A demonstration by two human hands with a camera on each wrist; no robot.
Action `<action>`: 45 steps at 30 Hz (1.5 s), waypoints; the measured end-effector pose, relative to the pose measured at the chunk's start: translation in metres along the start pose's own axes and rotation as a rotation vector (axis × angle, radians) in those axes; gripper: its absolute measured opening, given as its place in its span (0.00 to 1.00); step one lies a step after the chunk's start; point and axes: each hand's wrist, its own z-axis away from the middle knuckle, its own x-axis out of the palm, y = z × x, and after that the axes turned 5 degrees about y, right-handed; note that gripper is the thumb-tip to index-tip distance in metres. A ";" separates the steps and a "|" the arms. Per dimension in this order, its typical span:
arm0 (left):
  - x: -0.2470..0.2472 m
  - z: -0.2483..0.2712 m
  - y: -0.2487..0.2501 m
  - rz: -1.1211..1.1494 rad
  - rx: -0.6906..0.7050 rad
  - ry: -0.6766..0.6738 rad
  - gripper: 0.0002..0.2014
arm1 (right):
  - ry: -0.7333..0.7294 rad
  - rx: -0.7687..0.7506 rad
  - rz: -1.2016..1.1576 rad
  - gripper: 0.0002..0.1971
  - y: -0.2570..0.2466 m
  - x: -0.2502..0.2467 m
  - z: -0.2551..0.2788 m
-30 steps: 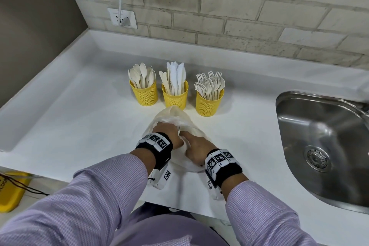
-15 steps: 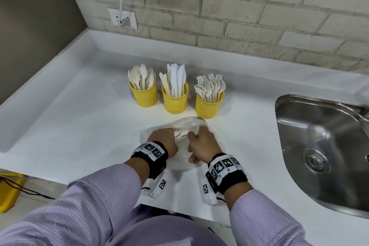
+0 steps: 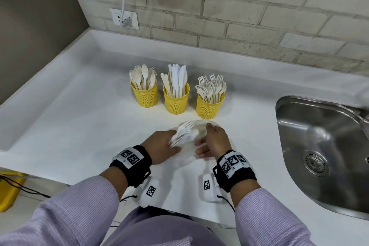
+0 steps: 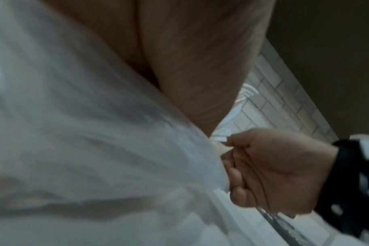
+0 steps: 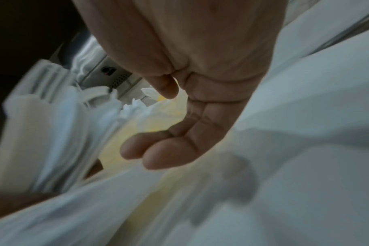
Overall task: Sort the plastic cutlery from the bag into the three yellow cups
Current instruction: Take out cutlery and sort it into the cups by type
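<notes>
The bag (image 3: 196, 134) has gone flat on the counter (image 3: 79, 126) since half a second ago, and a bundle of forks (image 3: 182, 133) has come out of it! The left hand (image 3: 159, 146) grips that bundle by the handles, fingers curled around them, tines fanning toward the upper right of the frame. Holding them low on the handles likely keeps the tines together for one clean drop. The right hand (image 3: 212, 142) sits just right of the bundle, fingers loose and spread over the limp bag, holding nothing, probably pinning the plastic so it doesn't drag along. Above the hands stand the three yellow cups: the spoon cup (image 3: 144, 94) on the left, the knife cup (image 3: 175, 99) in the middle, the fork cup (image 3: 209, 104) on the right, all well stocked. That fork cup looks the natural target, just up and right of the bundle. The sink (image 3: 323, 146) waits at the right edge.
</notes>
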 end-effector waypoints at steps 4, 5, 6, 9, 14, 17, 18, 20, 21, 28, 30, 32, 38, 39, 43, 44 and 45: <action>-0.007 0.007 -0.003 0.275 -0.035 0.110 0.09 | 0.030 0.040 0.001 0.14 0.005 -0.004 0.002; -0.010 0.008 -0.002 0.374 -0.046 0.146 0.10 | 0.032 0.041 0.003 0.13 0.007 -0.005 0.001; -0.012 0.008 -0.002 0.488 -0.059 0.181 0.11 | 0.031 0.043 0.013 0.13 0.008 -0.005 0.000; -0.028 0.008 0.012 0.854 -0.080 0.348 0.09 | 0.025 0.071 0.086 0.16 0.009 -0.009 0.000; -0.080 0.006 0.031 1.644 -0.040 0.524 0.09 | 0.038 0.053 0.341 0.14 0.002 -0.020 0.009; -0.104 0.007 0.038 1.583 0.009 0.502 0.11 | 0.001 0.040 0.361 0.14 -0.005 -0.026 0.019; -0.108 0.007 0.039 1.550 0.019 0.486 0.11 | 0.005 -0.007 0.398 0.14 -0.008 -0.028 0.024; -0.110 0.007 0.044 1.496 0.042 0.443 0.10 | 0.145 -0.259 0.569 0.18 -0.013 -0.030 0.032; -0.110 0.006 0.048 1.462 0.054 0.428 0.09 | 0.261 -0.441 0.627 0.18 -0.019 -0.032 0.036; -0.097 -0.001 0.091 1.219 0.209 0.337 0.10 | -0.310 -0.137 -0.217 0.36 -0.064 -0.002 0.070; -0.093 -0.002 0.101 1.129 0.260 0.309 0.11 | -0.506 -0.033 -0.331 0.37 -0.071 0.006 0.077; -0.087 -0.005 0.106 1.046 0.275 0.312 0.10 | -0.563 -0.026 -0.437 0.31 -0.076 0.011 0.084; -0.075 -0.003 0.099 0.884 0.250 0.298 0.15 | -0.523 0.055 -0.713 0.26 -0.079 0.014 0.086; -0.074 -0.002 0.098 0.869 0.241 0.303 0.18 | -0.524 0.064 -0.718 0.26 -0.077 0.014 0.085; -0.068 0.003 0.091 0.811 0.220 0.342 0.12 | -0.491 0.087 -0.740 0.25 -0.073 0.016 0.083; -0.067 0.004 0.089 0.822 0.198 0.355 0.08 | -0.489 0.087 -0.754 0.24 -0.074 0.016 0.084; -0.067 0.005 0.088 0.845 0.182 0.364 0.05 | -0.482 0.089 -0.773 0.22 -0.074 0.016 0.084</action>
